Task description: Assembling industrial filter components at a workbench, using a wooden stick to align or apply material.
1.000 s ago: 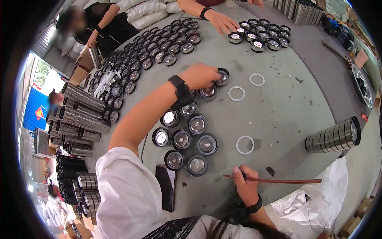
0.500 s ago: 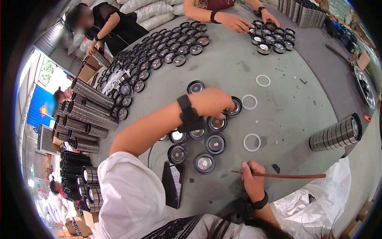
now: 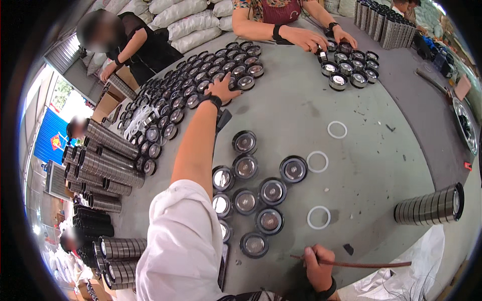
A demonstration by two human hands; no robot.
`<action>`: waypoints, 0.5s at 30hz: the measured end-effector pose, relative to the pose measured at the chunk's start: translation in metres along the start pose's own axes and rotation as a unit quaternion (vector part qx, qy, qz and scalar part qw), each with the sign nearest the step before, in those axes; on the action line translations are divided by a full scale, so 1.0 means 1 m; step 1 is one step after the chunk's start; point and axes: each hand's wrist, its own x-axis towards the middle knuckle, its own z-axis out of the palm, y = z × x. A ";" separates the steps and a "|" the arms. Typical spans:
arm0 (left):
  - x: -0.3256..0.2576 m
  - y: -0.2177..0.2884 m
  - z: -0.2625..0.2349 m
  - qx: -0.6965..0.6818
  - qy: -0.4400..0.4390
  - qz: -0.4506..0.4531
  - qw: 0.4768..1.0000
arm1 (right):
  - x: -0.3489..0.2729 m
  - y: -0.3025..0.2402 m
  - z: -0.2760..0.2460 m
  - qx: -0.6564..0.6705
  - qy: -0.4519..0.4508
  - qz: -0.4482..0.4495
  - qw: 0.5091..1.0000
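Observation:
My left hand (image 3: pixel 222 90) reaches far forward with fingers spread, over the near edge of a large group of round black-rimmed metal parts (image 3: pixel 246 83). Part of one sits under its palm, mostly hidden. Low at the right, my right hand (image 3: pixel 319 271) is closed around a thin brown stick (image 3: pixel 371 264), which points out to both sides. Between my arms lies a smaller cluster of the same round parts (image 3: pixel 272 191), some showing shiny faces. Beside them on the right are three flat white rings (image 3: pixel 317 161).
A stack of round metal parts (image 3: pixel 427 205) leans at the right, with tall stacks (image 3: pixel 110 160) along the left. A phone (image 3: pixel 224 266) is partly hidden by my sleeve. Across the table, a person's hands (image 3: pixel 306 39) handle similar parts; another person (image 3: pixel 135 45) stands far left.
My left hand has left the near cluster and stretched forward to the large group, its fingers spreading. My right hand keeps its hold on the stick. The whole view has shifted slightly.

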 end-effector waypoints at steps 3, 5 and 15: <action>0.001 0.021 0.006 -0.034 0.012 -0.001 0.999 | 0.004 -0.008 -0.001 -0.022 -0.001 -0.037 0.999; -0.003 0.029 -0.002 -0.015 0.007 -0.005 1.000 | 0.004 -0.025 0.000 -0.035 -0.017 -0.042 0.998; 0.001 0.026 0.013 -0.051 0.073 0.036 0.995 | 0.011 -0.029 0.003 -0.030 -0.008 -0.087 0.996</action>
